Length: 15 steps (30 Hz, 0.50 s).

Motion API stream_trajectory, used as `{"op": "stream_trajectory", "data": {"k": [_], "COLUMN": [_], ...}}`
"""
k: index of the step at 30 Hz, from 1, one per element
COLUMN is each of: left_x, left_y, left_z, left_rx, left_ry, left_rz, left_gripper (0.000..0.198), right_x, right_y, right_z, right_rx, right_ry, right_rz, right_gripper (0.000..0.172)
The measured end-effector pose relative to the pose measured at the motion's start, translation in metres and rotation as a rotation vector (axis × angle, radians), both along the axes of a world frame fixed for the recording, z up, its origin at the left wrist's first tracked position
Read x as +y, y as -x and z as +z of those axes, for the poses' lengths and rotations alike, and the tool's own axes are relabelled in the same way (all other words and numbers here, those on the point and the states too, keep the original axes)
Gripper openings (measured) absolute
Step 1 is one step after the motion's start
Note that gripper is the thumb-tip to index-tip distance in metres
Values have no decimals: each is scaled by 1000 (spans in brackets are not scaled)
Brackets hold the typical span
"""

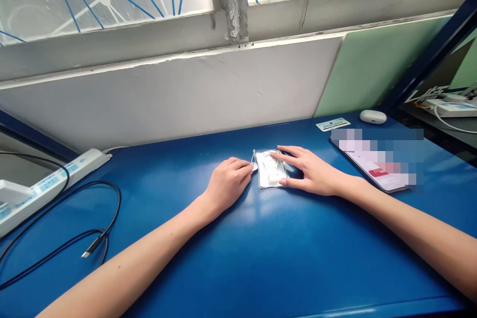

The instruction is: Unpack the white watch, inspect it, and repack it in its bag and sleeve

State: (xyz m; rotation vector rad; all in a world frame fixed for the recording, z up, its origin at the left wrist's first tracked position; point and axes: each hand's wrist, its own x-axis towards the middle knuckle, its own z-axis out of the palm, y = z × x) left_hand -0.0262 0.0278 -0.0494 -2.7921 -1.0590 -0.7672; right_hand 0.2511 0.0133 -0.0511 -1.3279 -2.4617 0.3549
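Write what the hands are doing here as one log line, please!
left hand: fingertips at small pale piece | right hand: thumb and finger on clear packet | packet: on blue tabletop

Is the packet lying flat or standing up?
Flat: the packet lies broad face up on the blue table, the right hand touching it.
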Motion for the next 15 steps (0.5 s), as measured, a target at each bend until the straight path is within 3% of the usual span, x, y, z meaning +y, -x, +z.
{"op": "stream_trajectory", "data": {"k": [15], "left_x": [-4], "left_y": [-5], "left_z": [6], "left_rx": [-39], "left_ry": [161], "left_rz": [27], "left_gripper": [34], "right_x": [-2], "right_y": [-2], "right_z": [-3], "right_rx": [-14], "right_ry": [-72], "right_rz": [53], "right_gripper": [72]}}
